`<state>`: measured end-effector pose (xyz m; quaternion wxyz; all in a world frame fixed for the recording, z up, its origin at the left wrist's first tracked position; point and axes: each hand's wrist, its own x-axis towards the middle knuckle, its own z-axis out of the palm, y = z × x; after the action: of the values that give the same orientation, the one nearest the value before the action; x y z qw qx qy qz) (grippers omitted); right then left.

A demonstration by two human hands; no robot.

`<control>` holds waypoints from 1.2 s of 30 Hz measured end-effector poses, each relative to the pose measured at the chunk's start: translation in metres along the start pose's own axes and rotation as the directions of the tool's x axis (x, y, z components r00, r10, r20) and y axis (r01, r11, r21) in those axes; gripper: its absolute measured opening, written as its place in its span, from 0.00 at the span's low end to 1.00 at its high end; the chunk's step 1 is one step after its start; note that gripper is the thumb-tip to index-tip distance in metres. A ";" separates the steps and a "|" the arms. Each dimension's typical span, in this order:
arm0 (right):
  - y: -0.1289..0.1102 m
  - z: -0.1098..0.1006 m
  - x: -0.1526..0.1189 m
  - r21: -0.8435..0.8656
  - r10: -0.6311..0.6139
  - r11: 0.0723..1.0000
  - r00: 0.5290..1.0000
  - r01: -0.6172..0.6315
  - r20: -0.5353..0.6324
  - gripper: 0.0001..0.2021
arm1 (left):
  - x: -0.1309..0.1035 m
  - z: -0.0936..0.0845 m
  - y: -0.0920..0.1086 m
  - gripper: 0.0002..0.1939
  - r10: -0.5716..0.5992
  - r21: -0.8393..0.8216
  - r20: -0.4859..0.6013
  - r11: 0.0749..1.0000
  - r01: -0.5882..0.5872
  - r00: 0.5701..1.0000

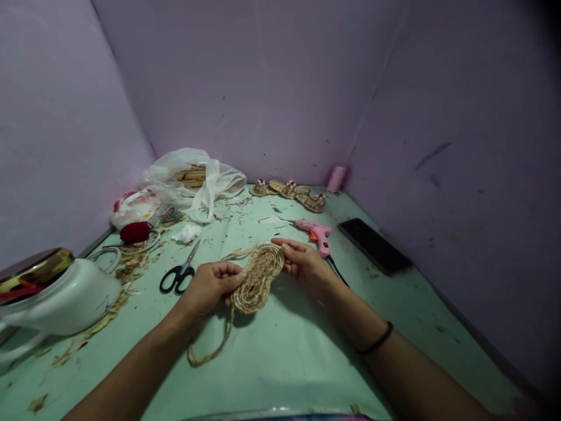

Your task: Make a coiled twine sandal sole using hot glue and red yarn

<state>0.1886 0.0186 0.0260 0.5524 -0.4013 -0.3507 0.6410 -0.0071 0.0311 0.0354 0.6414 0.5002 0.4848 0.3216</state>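
A coiled, sole-shaped piece of braided straw (258, 278) is held over the table between both hands. My left hand (214, 286) pinches its lower left edge, thumb on top. My right hand (304, 260) grips the upper right edge between thumb and fingers. From the piece, a loose braid tail (210, 358) curves down onto the table, and another strand (236, 254) extends behind it. Black-handled scissors (179, 275) lie just left of my left hand. Beyond my right hand rests a pink glue gun (315, 231), its black cord running behind my right wrist.
Small woven sandals (284, 190) and a pink thread spool (336, 178) are at the back. A dark phone (374, 245) lies right. Left are a plastic bag (193, 175), red yarn (135, 232), a white container (74, 298) and straw scraps on the green table (272, 356).
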 end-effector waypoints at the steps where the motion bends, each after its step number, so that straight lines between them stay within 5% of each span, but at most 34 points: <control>1: 0.001 0.000 0.000 0.023 0.005 1.000 1.000 -0.005 -0.002 0.14 | 0.002 0.001 -0.003 0.14 -0.003 -0.040 -0.018 0.999 0.002 1.000; 7: 0.012 0.007 -0.002 0.008 0.125 0.992 0.991 -0.126 0.052 0.12 | 0.007 0.005 -0.016 0.16 0.013 -0.068 -0.017 0.998 -0.014 1.000; 20: 0.020 0.012 -0.006 0.023 0.149 0.988 0.986 -0.151 0.075 0.14 | 0.005 0.006 -0.014 0.17 0.007 -0.084 0.055 0.996 -0.003 0.998; 28: 0.021 0.008 -0.001 0.101 0.041 0.994 0.995 -0.032 -0.094 0.12 | 0.006 -0.002 -0.012 0.17 0.007 0.072 0.125 0.997 -0.016 0.992; 36: 0.022 0.016 -0.005 0.090 0.015 0.996 0.995 -0.006 -0.096 0.15 | 0.004 0.004 -0.013 0.14 0.012 0.142 0.109 0.990 -0.028 0.994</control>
<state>0.1649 0.0103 0.0136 0.5829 -0.4085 -0.2921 0.6388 -0.0030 0.0297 0.0215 0.6259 0.5664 0.4661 0.2650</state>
